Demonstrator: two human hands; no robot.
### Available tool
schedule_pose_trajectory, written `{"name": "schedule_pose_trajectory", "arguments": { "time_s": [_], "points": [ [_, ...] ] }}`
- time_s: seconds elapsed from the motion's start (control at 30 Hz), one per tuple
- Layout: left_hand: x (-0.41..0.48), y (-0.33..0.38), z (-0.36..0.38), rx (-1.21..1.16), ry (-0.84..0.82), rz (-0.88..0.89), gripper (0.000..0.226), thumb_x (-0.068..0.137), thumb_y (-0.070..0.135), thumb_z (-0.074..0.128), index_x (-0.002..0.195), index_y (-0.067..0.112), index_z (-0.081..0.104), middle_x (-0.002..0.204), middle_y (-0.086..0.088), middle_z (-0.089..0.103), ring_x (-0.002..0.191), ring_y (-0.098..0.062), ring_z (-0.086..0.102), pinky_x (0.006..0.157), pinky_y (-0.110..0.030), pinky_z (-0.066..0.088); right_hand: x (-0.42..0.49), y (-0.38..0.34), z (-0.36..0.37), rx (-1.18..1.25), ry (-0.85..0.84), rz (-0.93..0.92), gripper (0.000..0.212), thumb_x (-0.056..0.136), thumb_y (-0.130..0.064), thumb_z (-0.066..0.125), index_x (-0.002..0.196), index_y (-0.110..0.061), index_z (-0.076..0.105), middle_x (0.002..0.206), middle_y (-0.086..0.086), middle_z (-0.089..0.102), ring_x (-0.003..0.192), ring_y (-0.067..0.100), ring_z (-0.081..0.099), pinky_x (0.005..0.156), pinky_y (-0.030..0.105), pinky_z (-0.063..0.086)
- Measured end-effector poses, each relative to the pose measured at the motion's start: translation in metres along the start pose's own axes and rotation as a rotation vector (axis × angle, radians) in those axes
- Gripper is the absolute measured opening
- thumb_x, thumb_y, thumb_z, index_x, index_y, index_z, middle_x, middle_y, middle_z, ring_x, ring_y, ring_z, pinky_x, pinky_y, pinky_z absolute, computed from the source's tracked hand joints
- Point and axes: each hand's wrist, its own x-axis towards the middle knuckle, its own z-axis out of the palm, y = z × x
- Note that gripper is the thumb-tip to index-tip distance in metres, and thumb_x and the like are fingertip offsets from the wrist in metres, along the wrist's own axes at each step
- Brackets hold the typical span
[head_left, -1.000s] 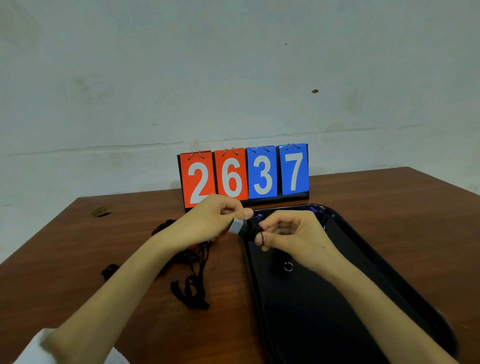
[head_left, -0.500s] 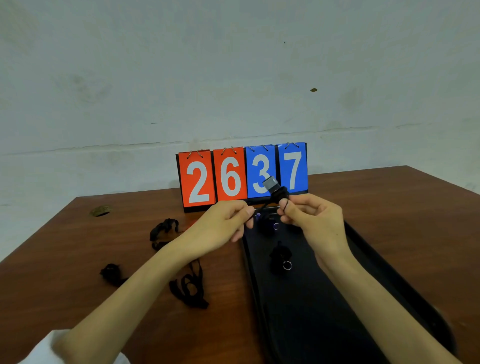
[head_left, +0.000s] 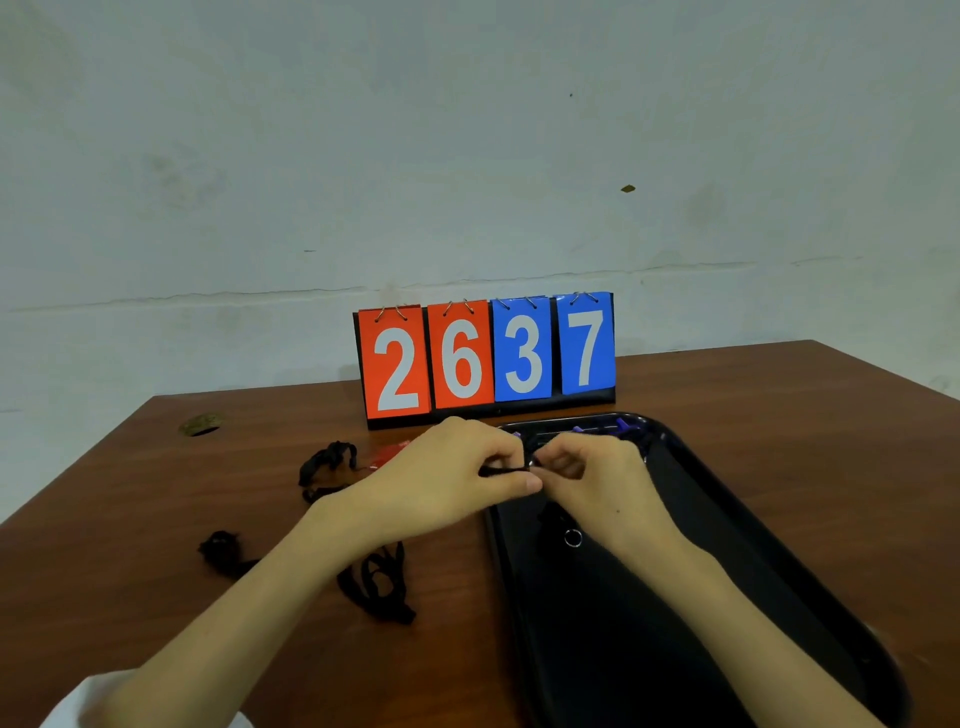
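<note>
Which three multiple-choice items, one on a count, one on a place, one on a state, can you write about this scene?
1. How many scoreboard cards are blue? A one; B two; C four.
2. Where is the metal ring? A on the scoreboard; B on the wall; C in the black tray.
3. What do the left hand and right hand do? A pinch a black cord; B lie flat; C hold cups.
Answers: B, the 3 and 7 are blue; C, it lies on the tray floor; A, fingertips close on it.
</note>
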Motion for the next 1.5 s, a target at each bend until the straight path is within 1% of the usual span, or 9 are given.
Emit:
{"name": "schedule_pose_trajectory", "arguments": {
  "time_s": [0.23, 0.53, 0.7, 0.83, 0.97, 1.07, 1.17, 1.37, 1.5],
  "points": [
    [-0.001, -0.013, -0.017, 0.000, 0.043, -0.019, 0.027, 0.083, 0.041, 0.062, 0.075, 0.016, 0.065, 0.067, 0.004, 0.060, 0.068, -0.010, 0.057, 0.061, -0.017, 0.045, -0.006, -0.010, 0.003, -0.032, -0.275, -0.117, 0.013, 0.081, -0.020, 0.068, 0.094, -0.020, 0.069, 0.078, -0.013, 0.062, 0.078, 0.003, 0.061, 0.075, 0.016, 0.050],
    [0.003, -0.032, -0.014, -0.161, 0.037, -0.054, 0.040, 0.076, 0.053, 0.058, 0.066, 0.015, 0.066, 0.064, -0.010, 0.061, 0.061, -0.025, 0.056, 0.061, -0.031, 0.049, -0.009, -0.017, 0.000, 0.262, -0.358, -0.102, 0.009, 0.080, -0.011, 0.069, 0.082, -0.019, 0.068, 0.071, -0.005, 0.067, 0.068, 0.005, 0.065, 0.074, 0.020, 0.054],
    [0.004, -0.041, -0.011, -0.283, 0.085, -0.153, 0.046, 0.079, 0.051, 0.052, 0.050, 0.014, 0.051, 0.044, 0.004, 0.039, 0.041, -0.009, 0.036, 0.053, -0.022, 0.036, -0.007, -0.016, -0.004, 0.393, -0.290, -0.078, 0.011, 0.078, -0.011, 0.069, 0.085, -0.019, 0.070, 0.080, 0.002, 0.071, 0.073, 0.013, 0.068, 0.076, 0.026, 0.056],
    [0.008, -0.042, 0.000, -0.348, 0.091, -0.219, 0.051, 0.085, 0.046, 0.051, 0.060, 0.003, 0.061, 0.049, -0.003, 0.046, 0.047, -0.017, 0.042, 0.057, -0.023, 0.039, -0.006, -0.017, -0.006, 0.481, -0.198, -0.065, 0.015, 0.077, -0.005, 0.069, 0.083, -0.019, 0.070, 0.075, -0.002, 0.072, 0.069, 0.013, 0.068, 0.070, 0.019, 0.054],
    [0.009, -0.031, 0.011, -0.385, 0.119, -0.181, 0.042, 0.097, 0.027, 0.043, 0.061, 0.011, 0.057, 0.039, 0.009, 0.044, 0.035, -0.002, 0.037, 0.044, -0.011, 0.032, -0.005, -0.019, -0.010, 0.582, -0.080, -0.046, 0.015, 0.078, -0.002, 0.066, 0.084, -0.016, 0.069, 0.073, -0.002, 0.072, 0.067, 0.010, 0.068, 0.067, 0.016, 0.053],
    [0.008, -0.029, 0.015, -0.402, 0.169, -0.119, 0.030, 0.098, 0.030, 0.039, 0.080, 0.012, 0.056, 0.049, 0.009, 0.044, 0.041, -0.002, 0.037, 0.044, -0.012, 0.030, -0.002, -0.017, -0.013, 0.730, 0.038, 0.089, 0.014, 0.082, -0.001, 0.061, 0.085, -0.013, 0.068, 0.073, 0.001, 0.072, 0.066, 0.008, 0.067, 0.064, 0.016, 0.053],
    [0.007, -0.028, 0.017, -0.282, 0.141, -0.070, 0.025, 0.098, 0.030, 0.042, 0.080, 0.016, 0.054, 0.055, 0.012, 0.046, 0.048, 0.001, 0.043, 0.050, -0.013, 0.035, 0.004, -0.011, -0.018, 0.843, 0.131, 0.264, 0.008, 0.083, -0.009, 0.062, 0.086, -0.012, 0.068, 0.075, 0.003, 0.071, 0.065, 0.010, 0.066, 0.066, 0.020, 0.055],
    [0.005, -0.016, 0.017, 0.061, 0.091, 0.006, 0.021, 0.098, 0.028, 0.043, 0.102, 0.023, 0.063, 0.093, 0.013, 0.058, 0.088, -0.001, 0.054, 0.077, -0.017, 0.044, 0.007, -0.001, -0.012, 0.607, 0.194, 0.278, 0.005, 0.080, -0.013, 0.068, 0.085, -0.014, 0.069, 0.075, 0.003, 0.072, 0.065, 0.009, 0.067, 0.063, 0.018, 0.054],
    [0.002, -0.011, 0.007, 0.227, 0.153, 0.012, 0.022, 0.095, 0.033, 0.047, 0.107, 0.023, 0.063, 0.098, 0.010, 0.055, 0.090, -0.004, 0.052, 0.080, -0.024, 0.046, 0.005, 0.002, -0.008, 0.314, 0.232, 0.186, 0.006, 0.078, -0.017, 0.071, 0.083, -0.019, 0.068, 0.072, -0.005, 0.069, 0.063, 0.004, 0.066, 0.062, 0.014, 0.052]
  ]
}}
